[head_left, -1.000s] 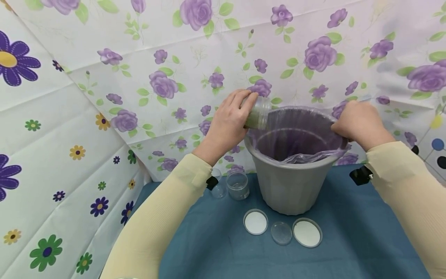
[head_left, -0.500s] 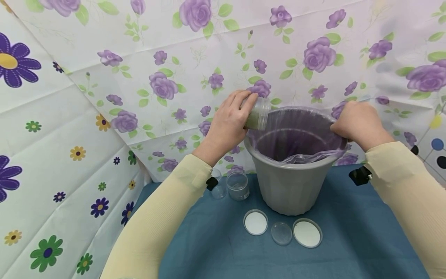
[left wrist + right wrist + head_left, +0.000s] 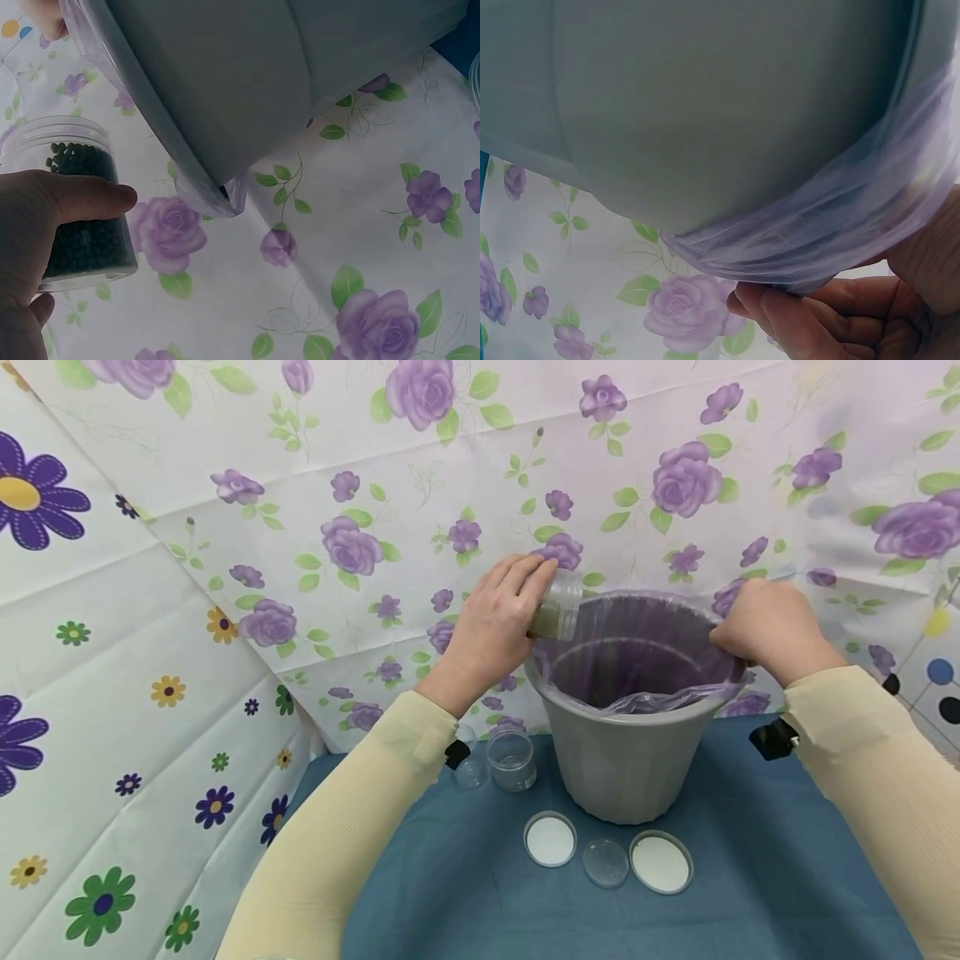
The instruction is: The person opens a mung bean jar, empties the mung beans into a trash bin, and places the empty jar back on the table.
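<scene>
My left hand (image 3: 497, 625) grips a clear plastic jar (image 3: 558, 606), held tilted at the left rim of a grey trash bin (image 3: 628, 768). Small dark green beans (image 3: 86, 244) partly fill the jar in the left wrist view, with my thumb across its side. A thin purple bin liner (image 3: 667, 697) lines the bin and folds over its edge. At the opposite rim my right hand (image 3: 776, 627) has its fingers curled at the edge. In the right wrist view, those fingers (image 3: 795, 322) hold the rim where the liner (image 3: 817, 217) hangs over.
Two clear containers, a near cup (image 3: 512, 762) and another (image 3: 470, 770) partly behind my wrist, stand left of the bin. In front lie two lids with white inserts (image 3: 551, 840) (image 3: 662, 862) and a clear lid (image 3: 606, 863) on the blue tablecloth (image 3: 480, 902). Flowered sheeting (image 3: 300, 468) rises behind.
</scene>
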Motion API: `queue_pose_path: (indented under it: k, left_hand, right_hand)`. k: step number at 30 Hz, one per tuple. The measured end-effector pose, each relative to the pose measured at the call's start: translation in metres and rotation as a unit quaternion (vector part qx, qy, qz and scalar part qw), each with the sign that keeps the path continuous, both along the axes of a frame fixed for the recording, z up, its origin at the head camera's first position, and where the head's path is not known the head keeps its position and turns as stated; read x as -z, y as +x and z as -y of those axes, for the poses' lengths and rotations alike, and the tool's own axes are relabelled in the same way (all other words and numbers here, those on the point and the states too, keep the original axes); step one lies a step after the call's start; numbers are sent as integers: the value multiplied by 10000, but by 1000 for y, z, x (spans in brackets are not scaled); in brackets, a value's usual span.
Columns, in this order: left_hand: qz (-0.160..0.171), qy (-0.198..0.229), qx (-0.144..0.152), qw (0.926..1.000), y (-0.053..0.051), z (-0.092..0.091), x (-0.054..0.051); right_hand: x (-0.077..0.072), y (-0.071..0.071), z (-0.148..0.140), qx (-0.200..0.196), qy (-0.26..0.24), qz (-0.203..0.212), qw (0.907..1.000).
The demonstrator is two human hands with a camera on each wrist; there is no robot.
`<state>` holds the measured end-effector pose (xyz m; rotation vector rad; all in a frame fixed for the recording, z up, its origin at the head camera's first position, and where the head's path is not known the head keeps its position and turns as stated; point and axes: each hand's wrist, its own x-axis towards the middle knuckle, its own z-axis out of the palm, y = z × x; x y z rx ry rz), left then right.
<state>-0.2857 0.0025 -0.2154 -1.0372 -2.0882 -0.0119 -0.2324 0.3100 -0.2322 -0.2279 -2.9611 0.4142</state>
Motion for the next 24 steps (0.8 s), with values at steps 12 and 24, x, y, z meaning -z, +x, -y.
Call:
queue_pose_path:
  k: [12,24]
  left_hand:
    - [60,23,54,10000,0,2,2]
    - [104,-28,29,9999,1,1,1]
  right_hand:
    - [2,-1,2,13,-23,18,10000]
    - [1,-1,0,-15,54,90,9999]
